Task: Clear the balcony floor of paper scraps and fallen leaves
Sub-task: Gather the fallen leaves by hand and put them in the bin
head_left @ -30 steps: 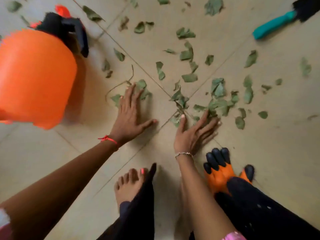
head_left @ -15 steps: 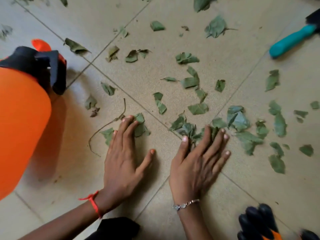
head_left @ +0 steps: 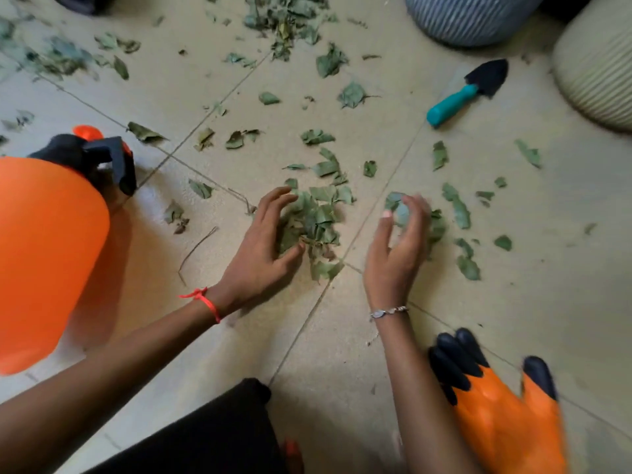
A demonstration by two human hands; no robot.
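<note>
Half a second ago both hands lay flat on the tiles with fingers spread. Now they have lifted and curled. Our left hand (head_left: 263, 248) is cupped against the leaf pile (head_left: 318, 224), fingers hooked over its far edge and thumb tucked into its near side, so the grip wraps the heap. The leaves that lay apart in front of the two hands are now bunched into this one heap, which sits on the grout cross between them.

Our right hand (head_left: 393, 265) is raised on its edge and blurred. Its thumb and bent fingers close round some loose leaves (head_left: 398, 208), a half-closed grip. Two ribbed pots have come into view at the top, one blue-grey (head_left: 468, 18) and one cream (head_left: 595, 73), and the trowel (head_left: 458, 100) now shows its black blade.

The leaves are dull green, dry and crumpled, with torn edges. Scattered leaves (head_left: 460, 210) lie all over the floor (head_left: 342, 354), which is matt beige tile with thin grout lines. A thin bent twig (head_left: 195, 251) lies left of the pile.

The sprayer (head_left: 44, 261) is smooth, rounded orange plastic with a black trigger head. The glove (head_left: 496, 415) is orange with black fingertips. A red thread (head_left: 205, 302) circles the left wrist and a silver bracelet (head_left: 390, 312) the right.
</note>
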